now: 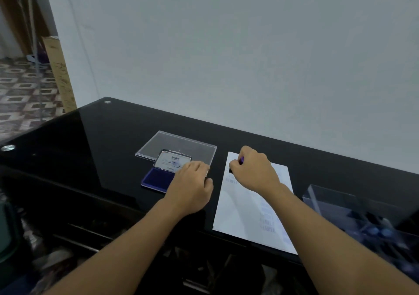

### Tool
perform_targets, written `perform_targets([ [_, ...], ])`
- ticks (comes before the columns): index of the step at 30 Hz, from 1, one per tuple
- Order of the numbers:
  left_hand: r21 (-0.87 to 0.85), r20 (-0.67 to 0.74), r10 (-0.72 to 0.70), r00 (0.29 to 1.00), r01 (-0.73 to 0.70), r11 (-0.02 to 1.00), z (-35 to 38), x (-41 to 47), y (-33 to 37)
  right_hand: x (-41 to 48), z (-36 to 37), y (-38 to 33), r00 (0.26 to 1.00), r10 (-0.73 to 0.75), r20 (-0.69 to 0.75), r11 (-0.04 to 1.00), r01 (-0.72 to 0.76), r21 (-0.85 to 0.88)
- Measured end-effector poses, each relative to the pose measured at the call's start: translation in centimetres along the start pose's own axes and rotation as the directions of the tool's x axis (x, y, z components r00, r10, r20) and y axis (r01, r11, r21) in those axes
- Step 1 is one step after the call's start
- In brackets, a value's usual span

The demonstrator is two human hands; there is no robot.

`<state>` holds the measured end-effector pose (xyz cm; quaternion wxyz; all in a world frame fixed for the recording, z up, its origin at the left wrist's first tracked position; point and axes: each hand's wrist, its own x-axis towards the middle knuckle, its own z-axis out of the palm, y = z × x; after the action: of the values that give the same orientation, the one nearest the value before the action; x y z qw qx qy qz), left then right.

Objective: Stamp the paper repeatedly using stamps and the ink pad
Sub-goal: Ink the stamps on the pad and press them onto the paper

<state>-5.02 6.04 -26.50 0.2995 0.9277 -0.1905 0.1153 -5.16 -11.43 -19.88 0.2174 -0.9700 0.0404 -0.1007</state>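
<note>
Fingers (235, 166), right hand (255, 172), grip purple stamp (242, 159), black base on paper (244, 215).

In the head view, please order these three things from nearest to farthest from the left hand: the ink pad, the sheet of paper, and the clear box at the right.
Measured from the left hand:
1. ink pad: the hand lies on its right edge.
2. paper: close on the hand's right side.
3. clear box: far right, beyond the paper.
</note>
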Motion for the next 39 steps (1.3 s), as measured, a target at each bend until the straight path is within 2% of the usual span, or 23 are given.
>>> perform_targets([
  [5,0.091,0.068,0.063,0.996,-0.070,0.993,2.7,-0.3,-0.3,0.7,0.5,1.4,0.999,0.033,0.018,0.999,-0.032,-0.008],
  [11,0.195,0.176,0.031,0.984,-0.066,0.979,4.5,-0.9,-1.2,1.6,2.0,2.4,0.996,0.055,0.076,0.998,-0.052,-0.045],
  [22,0.189,0.163,0.024,0.986,-0.055,0.980,4.8,-1.2,-1.9,2.9,3.3,2.4,0.975,0.043,0.218,0.995,-0.023,-0.096],
  [39,0.195,0.177,0.029,0.984,-0.064,0.979,4.8,-1.4,-2.0,3.6,4.9,2.4,0.968,0.045,0.246,0.988,-0.007,-0.153],
])
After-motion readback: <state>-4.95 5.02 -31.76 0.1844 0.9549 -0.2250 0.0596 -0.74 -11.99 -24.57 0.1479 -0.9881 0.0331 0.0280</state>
